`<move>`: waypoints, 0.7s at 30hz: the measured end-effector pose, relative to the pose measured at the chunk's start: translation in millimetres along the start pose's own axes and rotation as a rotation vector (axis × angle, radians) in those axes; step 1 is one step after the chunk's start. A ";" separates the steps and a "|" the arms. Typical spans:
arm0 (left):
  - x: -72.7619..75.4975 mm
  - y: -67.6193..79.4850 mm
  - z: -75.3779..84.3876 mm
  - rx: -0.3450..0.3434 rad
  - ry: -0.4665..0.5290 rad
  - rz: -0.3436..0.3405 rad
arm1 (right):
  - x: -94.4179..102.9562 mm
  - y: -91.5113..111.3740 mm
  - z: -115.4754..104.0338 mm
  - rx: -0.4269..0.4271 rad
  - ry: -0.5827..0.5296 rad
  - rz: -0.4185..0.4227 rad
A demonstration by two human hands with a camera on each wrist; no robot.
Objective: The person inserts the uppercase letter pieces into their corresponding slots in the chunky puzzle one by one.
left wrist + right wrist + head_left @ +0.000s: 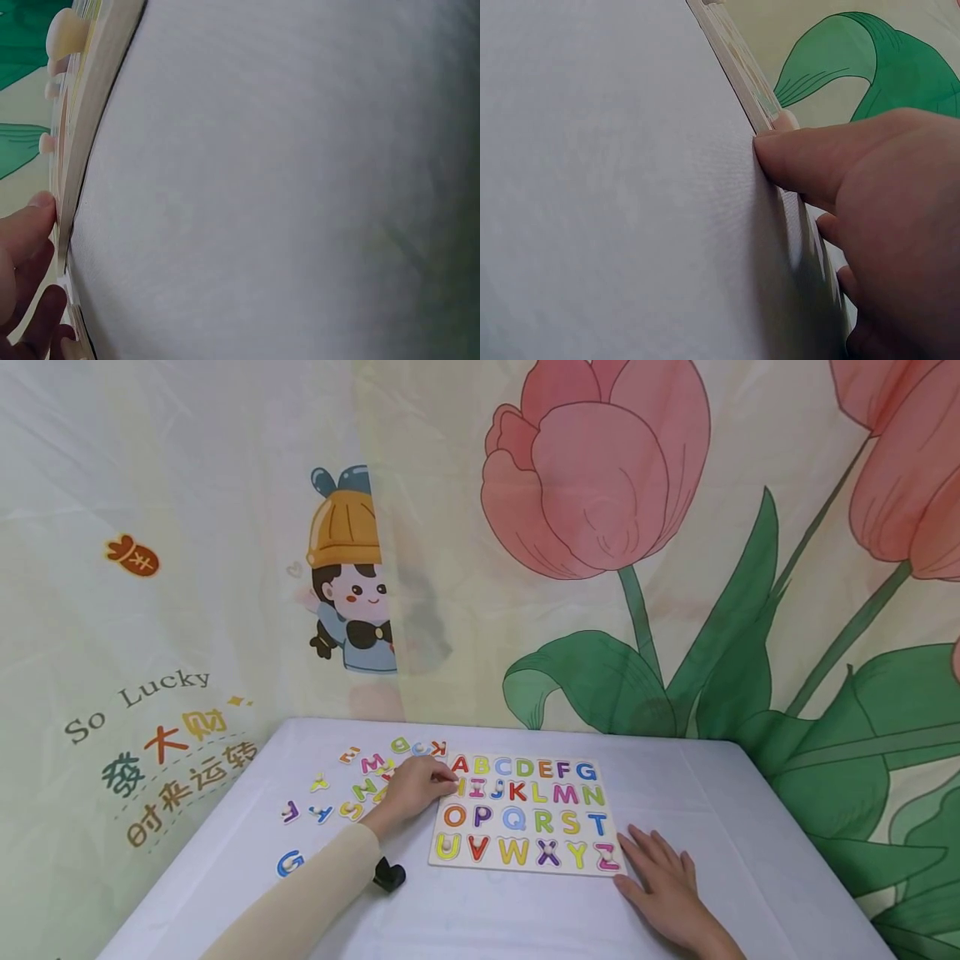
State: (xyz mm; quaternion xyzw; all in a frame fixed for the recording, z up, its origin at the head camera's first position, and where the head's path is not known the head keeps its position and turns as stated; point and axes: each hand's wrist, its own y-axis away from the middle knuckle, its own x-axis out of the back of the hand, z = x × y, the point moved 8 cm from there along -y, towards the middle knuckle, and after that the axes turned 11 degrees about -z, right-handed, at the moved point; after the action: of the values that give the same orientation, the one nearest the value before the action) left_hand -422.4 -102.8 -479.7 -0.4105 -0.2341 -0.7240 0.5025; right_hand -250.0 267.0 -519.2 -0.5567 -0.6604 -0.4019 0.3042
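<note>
The letter board point(531, 860) lies flat on the white-covered counter point(465, 918) in front of the person, presumably so both hands can get at it. The right hand point(663, 881) grips nothing: its fingers lie spread beside the board's right edge while the thumb touches the near corner, probably to keep it from sliding. The left hand point(411, 792) reaches over the opposite edge, fingertips drawn together at the place for H; I can't make out whether they pinch a piece there (the fingers themselves cover it). The yellow U point(447, 847), purple X point(548, 853) and pink Z point(607, 857) sit in their slots, knobs up, seemingly shaped for finger and thumb. Loose letters, among them a blue G point(290, 862) and a purple F point(290, 812), lie scattered left of the board, handy for the left hand.
</note>
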 end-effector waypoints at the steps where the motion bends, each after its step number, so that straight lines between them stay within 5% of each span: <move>1: 0.1 0.3 0.0 -0.003 0.007 0.003 | 0.3 -0.1 -0.4 0.000 0.002 -0.001; 11: 2.5 1.7 -4.8 0.005 0.053 -0.022 | -3.2 -2.0 2.1 -0.016 -0.020 -0.022; 21: 47.9 -1.8 -17.3 0.049 0.025 0.023 | -2.0 -2.7 1.8 -0.016 -0.016 -0.017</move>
State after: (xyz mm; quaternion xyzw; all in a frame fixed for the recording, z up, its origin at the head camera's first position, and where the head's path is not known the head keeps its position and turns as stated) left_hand -437.9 -140.8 -449.4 -0.3915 -0.2409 -0.7174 0.5235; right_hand -252.2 267.4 -522.2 -0.5566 -0.6643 -0.4053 0.2909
